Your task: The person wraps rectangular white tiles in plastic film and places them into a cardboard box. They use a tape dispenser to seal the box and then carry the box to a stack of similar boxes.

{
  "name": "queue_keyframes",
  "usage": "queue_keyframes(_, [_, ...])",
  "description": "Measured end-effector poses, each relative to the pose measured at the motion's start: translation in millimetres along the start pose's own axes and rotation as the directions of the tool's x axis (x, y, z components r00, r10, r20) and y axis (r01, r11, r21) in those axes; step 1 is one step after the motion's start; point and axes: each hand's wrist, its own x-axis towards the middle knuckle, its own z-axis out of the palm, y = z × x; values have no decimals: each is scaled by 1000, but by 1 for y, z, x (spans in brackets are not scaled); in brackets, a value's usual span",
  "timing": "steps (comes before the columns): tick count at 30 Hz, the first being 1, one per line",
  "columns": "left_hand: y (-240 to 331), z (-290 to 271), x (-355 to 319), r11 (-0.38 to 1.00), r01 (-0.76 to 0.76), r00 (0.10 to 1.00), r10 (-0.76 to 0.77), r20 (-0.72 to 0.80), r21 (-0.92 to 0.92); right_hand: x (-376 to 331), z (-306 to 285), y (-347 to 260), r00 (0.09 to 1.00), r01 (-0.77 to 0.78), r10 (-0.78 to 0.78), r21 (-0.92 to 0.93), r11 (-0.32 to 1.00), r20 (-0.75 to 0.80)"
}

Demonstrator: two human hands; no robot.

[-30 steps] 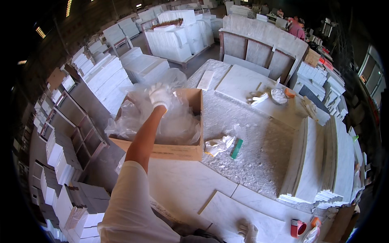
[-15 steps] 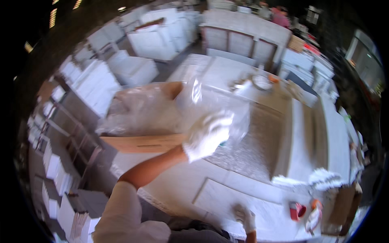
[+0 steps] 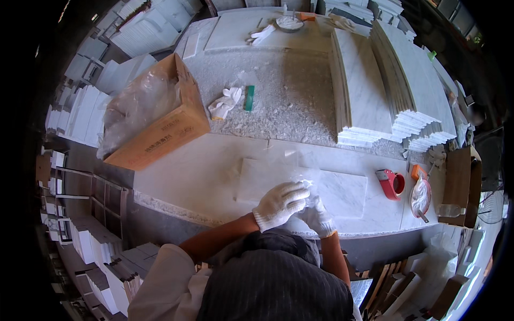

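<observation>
Both my hands wear white knit gloves and meet over the near edge of a pale marble slab (image 3: pixel 342 193). My left hand (image 3: pixel 282 204) is closed, fingers together, on a clear plastic bag (image 3: pixel 301 173) that spreads thinly over the slab. Beside it, my right hand (image 3: pixel 319 218) is closed at the bag's near end; its fingertips are partly hidden. The slab lies flat on a larger stone worktop (image 3: pixel 184 168).
A cardboard box (image 3: pixel 168 125) of clear plastic stands left. Marble slabs (image 3: pixel 361 80) are stacked at right. A red tape dispenser (image 3: pixel 390 184) and a bowl of white paste (image 3: pixel 420 198) lie nearer. A loose glove (image 3: pixel 226 102) and green block (image 3: pixel 249 98) sit on rubble.
My left hand has come back from near the box toward me, bringing the clear plastic over the slab. My right hand has left the slab to join it. The view has tilted down.
</observation>
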Motion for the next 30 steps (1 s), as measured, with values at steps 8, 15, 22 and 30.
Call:
queue_keyframes(8, [9, 7, -27, 977, 188, 982, -188, -16, 103, -18, -33, -16, 908, 153, -265, -333, 930, -323])
queue_keyframes(15, [-54, 30, -31, 684, 716, 697, -709, -106, 140, -36, -46, -23, 943, 159, -264, -424, 892, -201])
queue_keyframes(22, [-16, 19, 20, 686, 525, 645, -707, -291, -503, -32, -42, -75, 821, 376, -457, -279, 884, -341])
queue_keyframes(30, [43, 39, 10, 987, 77, 985, -54, -162, 140, -80, -51, -54, 929, 113, -159, -151, 982, -335])
